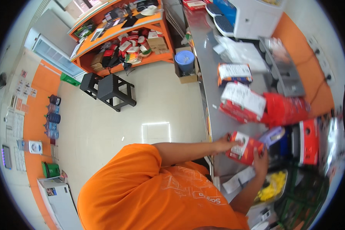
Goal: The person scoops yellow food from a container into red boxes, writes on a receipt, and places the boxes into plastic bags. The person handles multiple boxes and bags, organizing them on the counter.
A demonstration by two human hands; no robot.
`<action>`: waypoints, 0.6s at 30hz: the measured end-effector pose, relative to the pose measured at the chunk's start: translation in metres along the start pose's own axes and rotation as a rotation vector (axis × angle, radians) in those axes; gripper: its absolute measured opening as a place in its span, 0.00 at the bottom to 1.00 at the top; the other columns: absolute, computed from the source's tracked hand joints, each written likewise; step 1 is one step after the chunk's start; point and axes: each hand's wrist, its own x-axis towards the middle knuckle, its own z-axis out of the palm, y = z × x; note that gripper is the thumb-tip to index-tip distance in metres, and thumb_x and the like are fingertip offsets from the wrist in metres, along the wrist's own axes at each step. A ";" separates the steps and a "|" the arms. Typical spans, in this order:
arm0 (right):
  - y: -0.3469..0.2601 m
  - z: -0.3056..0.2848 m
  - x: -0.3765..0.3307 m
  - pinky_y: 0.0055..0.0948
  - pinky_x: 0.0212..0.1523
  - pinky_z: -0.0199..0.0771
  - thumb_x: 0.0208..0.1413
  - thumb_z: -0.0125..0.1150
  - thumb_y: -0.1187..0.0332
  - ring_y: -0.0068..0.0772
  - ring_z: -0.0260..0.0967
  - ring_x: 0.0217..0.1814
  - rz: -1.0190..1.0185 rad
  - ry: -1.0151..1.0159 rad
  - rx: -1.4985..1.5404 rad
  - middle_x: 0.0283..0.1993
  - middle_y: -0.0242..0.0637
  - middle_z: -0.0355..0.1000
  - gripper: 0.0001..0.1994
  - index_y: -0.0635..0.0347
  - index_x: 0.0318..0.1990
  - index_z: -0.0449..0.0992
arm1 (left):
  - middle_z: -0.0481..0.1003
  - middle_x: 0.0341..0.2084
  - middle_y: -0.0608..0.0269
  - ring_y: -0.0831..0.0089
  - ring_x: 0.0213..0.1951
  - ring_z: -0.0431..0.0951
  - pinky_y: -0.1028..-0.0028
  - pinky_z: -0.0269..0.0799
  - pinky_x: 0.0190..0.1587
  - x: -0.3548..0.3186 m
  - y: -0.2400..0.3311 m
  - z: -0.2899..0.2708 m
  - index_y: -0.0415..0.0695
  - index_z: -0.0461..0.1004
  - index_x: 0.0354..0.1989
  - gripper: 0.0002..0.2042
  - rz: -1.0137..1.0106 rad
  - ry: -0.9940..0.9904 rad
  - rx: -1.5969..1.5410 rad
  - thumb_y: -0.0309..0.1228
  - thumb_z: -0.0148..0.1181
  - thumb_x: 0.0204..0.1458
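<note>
Above the near part of the steel counter (pixel 203 50), I hold a red box (pixel 246 150) with a white label on one face. My left hand (pixel 225 145) grips its left side, fingers reaching onto the label. My right hand (pixel 261 161) closes around the right side. Just beyond the box sits a lavender plastic object (pixel 272 136) with a looped shape. A red package (pixel 241 101) with a white paper on top lies farther up the counter, against a red plastic bag (pixel 285 109). Below the box, a white paper slip (pixel 239 180) rests beside my right forearm.
An orange package (pixel 234 73), clear plastic bags (pixel 243 53) and a grey divided tray (pixel 283 69) occupy the far counter. A container of yellow pieces (pixel 272 186) and a dark green crate (pixel 303 195) stand at lower right. Black stools (pixel 113 90) are on the floor.
</note>
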 end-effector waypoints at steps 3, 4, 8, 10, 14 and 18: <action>-0.048 -0.002 -0.040 0.37 0.62 0.69 0.63 0.65 0.59 0.39 0.72 0.58 -0.039 0.333 -0.208 0.57 0.48 0.75 0.29 0.66 0.67 0.68 | 0.71 0.59 0.47 0.62 0.59 0.74 0.64 0.73 0.59 -0.024 -0.006 -0.045 0.35 0.47 0.75 0.52 -0.108 -0.072 0.186 0.62 0.63 0.55; -0.070 0.002 -0.050 0.37 0.58 0.71 0.61 0.67 0.62 0.39 0.73 0.54 -0.109 0.370 0.008 0.52 0.48 0.75 0.25 0.67 0.61 0.72 | 0.73 0.57 0.49 0.65 0.56 0.75 0.65 0.74 0.57 -0.031 -0.007 -0.065 0.35 0.53 0.74 0.50 -0.153 -0.101 0.253 0.62 0.63 0.55; -0.151 0.058 -0.052 0.28 0.38 0.71 0.50 0.71 0.74 0.33 0.72 0.35 -0.730 0.178 0.257 0.32 0.40 0.74 0.09 0.62 0.34 0.75 | 0.79 0.46 0.55 0.68 0.46 0.77 0.68 0.74 0.51 -0.050 -0.008 -0.199 0.39 0.80 0.53 0.32 -0.201 -0.121 0.309 0.58 0.65 0.56; -0.203 0.102 -0.050 0.27 0.37 0.73 0.51 0.72 0.75 0.34 0.74 0.35 -0.699 -0.121 0.437 0.34 0.42 0.76 0.07 0.64 0.35 0.78 | 0.80 0.47 0.56 0.67 0.47 0.78 0.67 0.74 0.52 -0.059 -0.030 -0.251 0.41 0.82 0.49 0.27 -0.178 0.046 0.373 0.56 0.66 0.56; -0.250 0.226 -0.003 0.25 0.38 0.73 0.58 0.68 0.76 0.29 0.74 0.36 -0.432 -0.504 0.395 0.37 0.40 0.78 0.06 0.68 0.40 0.80 | 0.82 0.46 0.58 0.68 0.49 0.78 0.70 0.72 0.54 -0.070 -0.042 -0.384 0.43 0.84 0.47 0.17 -0.165 0.278 0.157 0.43 0.65 0.59; -0.311 0.359 0.065 0.22 0.39 0.72 0.62 0.64 0.76 0.21 0.73 0.38 -0.277 -0.698 0.267 0.38 0.35 0.78 0.04 0.68 0.42 0.80 | 0.82 0.47 0.60 0.69 0.52 0.78 0.72 0.71 0.57 -0.077 -0.062 -0.501 0.40 0.84 0.45 0.12 -0.082 0.464 -0.217 0.34 0.63 0.59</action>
